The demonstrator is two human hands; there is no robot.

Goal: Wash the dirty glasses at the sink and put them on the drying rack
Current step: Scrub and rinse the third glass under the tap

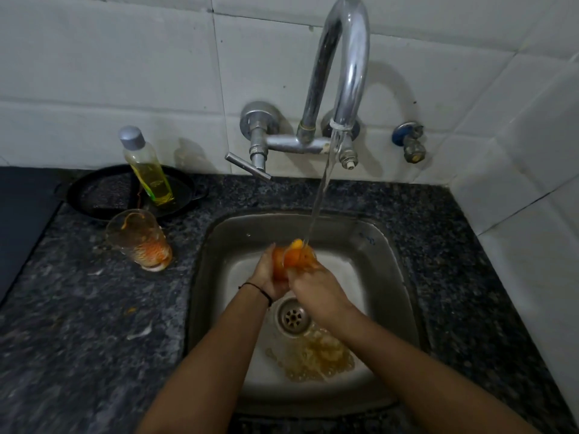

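Over the sink (pixel 200 277), under the tap (pixel 344 57) stream, the left hand (pixel 266 274) cups the orange-smeared glass (pixel 293 256) while the right hand (pixel 313 286) grips its rim. At ten o'clock stand a second dirty glass (pixel 138 242), a bottle (pixel 147 170) and a pan (pixel 103 195). The counter (pixel 78 308) stretches toward eight o'clock.

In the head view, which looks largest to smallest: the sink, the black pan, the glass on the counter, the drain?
Largest first:
sink
black pan
glass on the counter
drain
None look alike.

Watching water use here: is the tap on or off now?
On. A stream of water falls from the tap onto the orange-stained glass held over the sink.
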